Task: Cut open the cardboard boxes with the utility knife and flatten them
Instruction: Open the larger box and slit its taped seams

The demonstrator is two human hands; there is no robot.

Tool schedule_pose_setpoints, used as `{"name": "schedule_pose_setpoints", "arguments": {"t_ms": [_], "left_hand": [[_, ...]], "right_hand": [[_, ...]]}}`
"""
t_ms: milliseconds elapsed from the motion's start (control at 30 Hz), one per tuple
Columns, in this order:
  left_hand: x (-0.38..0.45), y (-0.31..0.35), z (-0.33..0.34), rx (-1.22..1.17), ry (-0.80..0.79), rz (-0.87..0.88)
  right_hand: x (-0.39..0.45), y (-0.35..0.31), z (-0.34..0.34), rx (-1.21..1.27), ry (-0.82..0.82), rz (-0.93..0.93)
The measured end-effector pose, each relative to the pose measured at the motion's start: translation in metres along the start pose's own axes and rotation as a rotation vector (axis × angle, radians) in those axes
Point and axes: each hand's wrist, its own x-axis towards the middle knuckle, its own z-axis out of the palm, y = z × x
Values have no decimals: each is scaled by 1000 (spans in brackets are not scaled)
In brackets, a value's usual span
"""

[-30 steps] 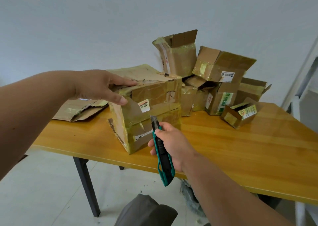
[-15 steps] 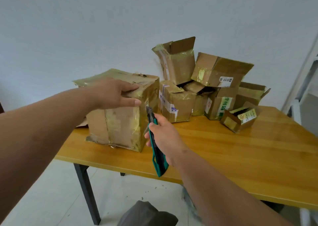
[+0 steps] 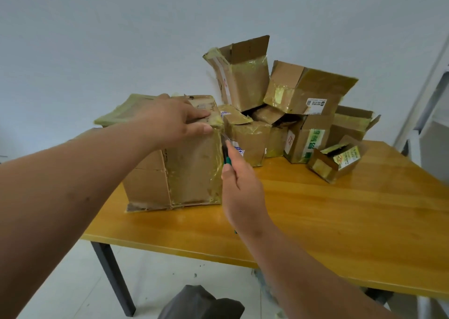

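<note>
- the left hand (image 3: 175,118) lies on the top right edge of the big taped box (image 3: 184,170), fingers laid along the top and thumb pressed against the front face, clamping that upper corner.
- the right hand (image 3: 239,185) is curled round the green utility knife (image 3: 227,157), index finger stretched along its back; the blade end points up and meets the box's right vertical edge, just below the left thumb.
- the box stands upright near the front left of the wooden table (image 3: 340,216), between the two hands, a flap jutting out from its top at the left.
- the pile of opened boxes (image 3: 286,114) sits just behind and right of it, by the wall.
- most of the knife handle is hidden inside the fist, and the blade tip is too small to make out against the tape.
- the left forearm covers the box's lower left corner.
</note>
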Motion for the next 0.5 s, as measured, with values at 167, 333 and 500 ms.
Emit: {"name": "schedule_pose_setpoints", "arguments": {"t_ms": [167, 333, 500], "left_hand": [[8, 11, 1, 92, 3, 26], [9, 13, 5, 86, 33, 23], [11, 15, 9, 116, 36, 41]], "right_hand": [[9, 1, -3, -93, 20, -55], [12, 4, -3, -119, 68, -75], [10, 9, 0, -111, 116, -72]]}}
